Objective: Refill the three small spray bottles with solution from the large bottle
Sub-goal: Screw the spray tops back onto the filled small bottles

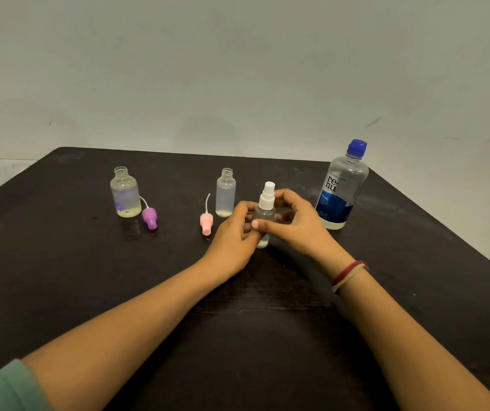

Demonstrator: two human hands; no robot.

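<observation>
A small clear spray bottle (264, 215) with a white spray top stands on the black table (60, 277). My left hand (235, 232) grips its body from the left. My right hand (294, 221) wraps it from the right, thumb across the front. Further left stands an uncapped clear bottle (225, 193), its pink spray top (206, 223) lying beside it. At the far left another uncapped bottle (125, 192) holds a little yellowish liquid, with a purple spray top (149, 218) lying next to it. The large bottle (343, 188), blue cap on, stands at the right.
The table's back edge meets a pale wall (238, 69). Its right edge runs diagonally close behind the large bottle. A red and yellow band circles my right wrist (349, 274).
</observation>
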